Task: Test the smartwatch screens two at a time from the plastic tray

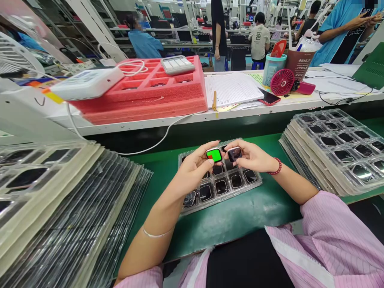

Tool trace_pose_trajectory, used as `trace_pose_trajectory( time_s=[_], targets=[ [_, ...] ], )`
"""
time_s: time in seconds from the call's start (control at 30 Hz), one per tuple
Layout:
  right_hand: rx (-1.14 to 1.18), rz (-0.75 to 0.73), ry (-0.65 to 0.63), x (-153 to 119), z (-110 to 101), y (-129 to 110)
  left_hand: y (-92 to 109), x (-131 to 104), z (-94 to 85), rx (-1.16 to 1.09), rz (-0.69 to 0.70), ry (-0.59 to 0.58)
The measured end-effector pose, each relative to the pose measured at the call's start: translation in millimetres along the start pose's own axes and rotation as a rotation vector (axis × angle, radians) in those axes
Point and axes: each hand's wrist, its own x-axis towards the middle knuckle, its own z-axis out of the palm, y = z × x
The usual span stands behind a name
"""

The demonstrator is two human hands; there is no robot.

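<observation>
Sleeves: pink striped cuffs (pixel 336 240) lie nearest the camera, below both grips.
Left hand: the left hand (pixel 192 170) pinches a small watch body with a green screen (pixel 214 155) between thumb and fingertips, closed on it.
Right hand: the right hand (pixel 252 157), a red bead bracelet (pixel 276 166) at its wrist, is closed on a second watch body with a dark screen (pixel 234 153), just right of the green one; the two pieces look nearly touching, though the view is too small to be sure.
Tray: a clear compartment tray (pixel 240 188) sits directly under both grips on the green belt (pixel 240 220), dark-screened pieces in its pockets.
Left of grips: a leaning stack of clear trays (pixel 60 208).
Right of grips: another stack of filled trays (pixel 333 148).
Beyond grips: a shelf with red foam trays (pixel 150 92), a white device (pixel 87 82), a paper sheet (pixel 231 88), a pink fan (pixel 282 82).
Background: other people at far benches.
</observation>
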Motion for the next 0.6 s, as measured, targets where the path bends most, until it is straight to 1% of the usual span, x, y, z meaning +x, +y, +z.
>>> trace_pose_trajectory(
  time_s=[0.17,0.3,0.43,0.6],
  targets=[
    [0.014,-0.012,-0.007,-0.4,-0.2,0.1,0.0,1.0,1.6,0.006,0.003,0.030],
    [0.034,-0.021,-0.022,-0.1,0.5,-0.7,1.0,0.9,2.9,-0.021,0.010,0.023],
    [0.011,-0.023,-0.015,-0.3,0.8,1.9,1.6,1.0,4.4,-0.036,0.008,0.023],
    [-0.025,-0.016,-0.015,-0.7,0.5,4.4,1.2,1.2,6.2,-0.031,-0.001,0.063]
  ],
)
